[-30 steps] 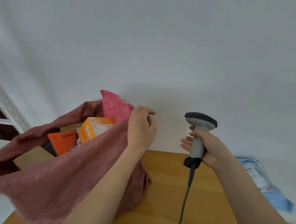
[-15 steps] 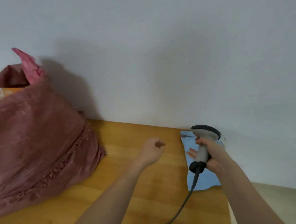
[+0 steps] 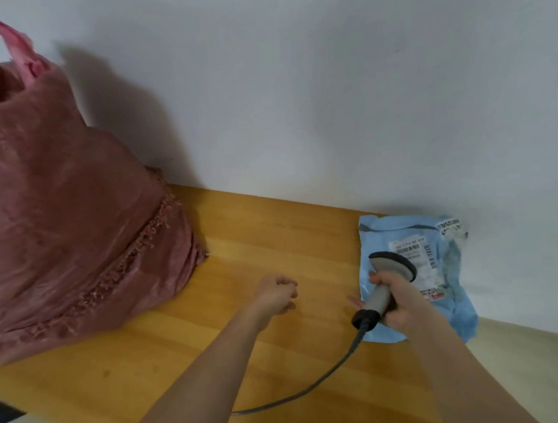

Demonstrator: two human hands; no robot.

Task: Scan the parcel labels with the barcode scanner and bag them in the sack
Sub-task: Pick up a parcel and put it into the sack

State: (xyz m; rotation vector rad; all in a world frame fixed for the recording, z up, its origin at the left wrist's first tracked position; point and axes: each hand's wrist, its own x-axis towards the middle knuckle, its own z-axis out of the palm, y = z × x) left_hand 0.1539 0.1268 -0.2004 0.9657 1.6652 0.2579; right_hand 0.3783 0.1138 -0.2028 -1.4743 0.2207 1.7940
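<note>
A light blue parcel bag [image 3: 450, 265] with a white barcode label lies flat at the table's right end, against the wall. My right hand [image 3: 399, 305] grips the grey barcode scanner [image 3: 386, 279] by its handle, with the dark head over the parcel's label. My left hand [image 3: 275, 295] hovers above the table left of the parcel, fingers loosely curled, holding nothing. The bulging pink sack [image 3: 59, 207] stands at the left of the table; its contents are hidden from here.
The wooden table [image 3: 273, 241] runs along a white wall and ends just right of the parcel. The scanner's grey cable [image 3: 316, 382] trails across the table toward me between my arms.
My left hand let go of the sack's rim and moved right over the table. The view swung right, and my right hand brought the scanner down over the blue parcel.
</note>
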